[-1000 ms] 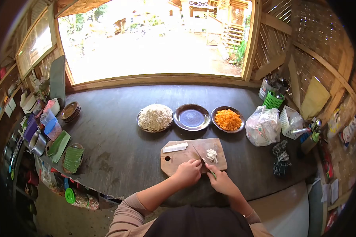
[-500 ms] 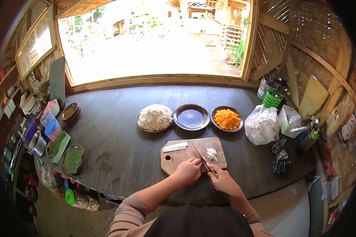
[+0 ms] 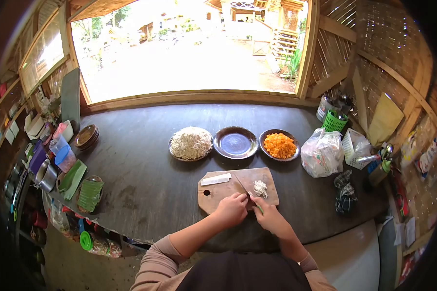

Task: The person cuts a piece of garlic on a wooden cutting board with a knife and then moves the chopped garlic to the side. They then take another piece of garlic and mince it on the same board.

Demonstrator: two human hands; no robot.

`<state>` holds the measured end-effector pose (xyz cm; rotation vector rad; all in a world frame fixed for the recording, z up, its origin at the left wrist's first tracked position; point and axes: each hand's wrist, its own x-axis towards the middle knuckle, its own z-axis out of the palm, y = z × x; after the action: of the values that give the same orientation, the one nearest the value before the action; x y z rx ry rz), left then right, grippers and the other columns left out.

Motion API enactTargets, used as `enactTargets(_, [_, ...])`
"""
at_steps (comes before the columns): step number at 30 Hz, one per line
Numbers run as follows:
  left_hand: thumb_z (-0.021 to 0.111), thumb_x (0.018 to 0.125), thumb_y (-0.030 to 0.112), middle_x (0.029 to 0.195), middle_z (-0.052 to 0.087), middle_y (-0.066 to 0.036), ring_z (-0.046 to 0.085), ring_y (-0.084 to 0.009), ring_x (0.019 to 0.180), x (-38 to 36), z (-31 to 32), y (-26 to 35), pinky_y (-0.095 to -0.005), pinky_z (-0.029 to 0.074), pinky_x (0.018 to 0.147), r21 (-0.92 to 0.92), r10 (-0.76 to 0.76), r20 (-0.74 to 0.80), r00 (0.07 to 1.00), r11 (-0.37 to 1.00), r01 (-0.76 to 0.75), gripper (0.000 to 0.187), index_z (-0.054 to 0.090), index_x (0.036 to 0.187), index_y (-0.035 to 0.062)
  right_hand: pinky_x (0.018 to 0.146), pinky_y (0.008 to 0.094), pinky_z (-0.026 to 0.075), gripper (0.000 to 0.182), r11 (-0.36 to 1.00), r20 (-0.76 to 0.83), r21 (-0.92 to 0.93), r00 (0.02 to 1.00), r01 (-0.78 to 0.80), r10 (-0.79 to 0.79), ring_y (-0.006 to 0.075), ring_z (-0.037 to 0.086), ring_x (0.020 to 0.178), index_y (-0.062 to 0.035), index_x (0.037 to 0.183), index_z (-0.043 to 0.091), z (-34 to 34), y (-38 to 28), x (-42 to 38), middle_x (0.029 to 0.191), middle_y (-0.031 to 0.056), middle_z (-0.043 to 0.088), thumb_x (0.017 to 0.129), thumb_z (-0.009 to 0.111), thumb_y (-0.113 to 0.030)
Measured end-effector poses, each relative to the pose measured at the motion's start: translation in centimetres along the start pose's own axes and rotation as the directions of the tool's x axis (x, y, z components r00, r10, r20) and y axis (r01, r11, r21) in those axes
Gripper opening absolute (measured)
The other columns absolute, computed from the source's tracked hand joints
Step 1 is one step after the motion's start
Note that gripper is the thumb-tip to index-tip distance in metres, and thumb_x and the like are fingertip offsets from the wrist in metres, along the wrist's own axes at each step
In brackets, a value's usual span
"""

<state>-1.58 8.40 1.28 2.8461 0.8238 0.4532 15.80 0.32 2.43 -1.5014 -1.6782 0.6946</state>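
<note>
A thin knife (image 3: 249,193) slants over a wooden board (image 3: 218,195)
The right hand (image 3: 271,219) grips its green handle (image 3: 260,208); the left hand (image 3: 232,209) bunches beside it, its pinch hidden. White bits (image 3: 260,188) sit near the board's right edge; wide, dark table (image 3: 136,194) spreads left.

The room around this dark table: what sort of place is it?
Most likely a kitchen, judging by the wooden cutting board, the knife held over it, and the metal pot at far left.

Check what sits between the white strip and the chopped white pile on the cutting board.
In the head view, the blade of the knife in the right hand comes between the white strip and the chopped white pile.
</note>
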Motion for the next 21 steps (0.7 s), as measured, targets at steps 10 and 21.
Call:
enactTargets(10, [0.059,0.084,0.022,0.122,0.062,-0.013,0.059,-0.0274,0.112,0.0,0.1,-0.5,-0.0353,0.050,0.094,0.023,0.035,-0.019,0.999,0.999,-0.035,0.042,0.063,0.117,-0.0029,0.044,0.0312,0.044,0.038,0.939,0.121,0.120,0.943,-0.323,0.309,0.0131,0.052,0.043,-0.0153,0.135,0.054,-1.8,-3.0,-0.4,0.055,0.0058,0.055,0.097,0.056,-0.018])
enactTargets(21, [0.058,0.085,0.023,0.122,0.062,-0.014,0.059,-0.0283,0.112,0.0,0.3,-0.5,-0.0353,0.050,0.094,-0.005,0.022,-0.027,0.999,1.000,-0.022,0.043,0.063,0.117,-0.0042,0.047,0.0310,0.048,0.040,0.934,0.186,0.053,0.922,-0.354,0.338,0.0134,0.054,0.044,-0.0142,0.136,0.054,-3.3,-3.6,-1.7,0.054,0.0069,0.056,0.097,0.057,-0.022])
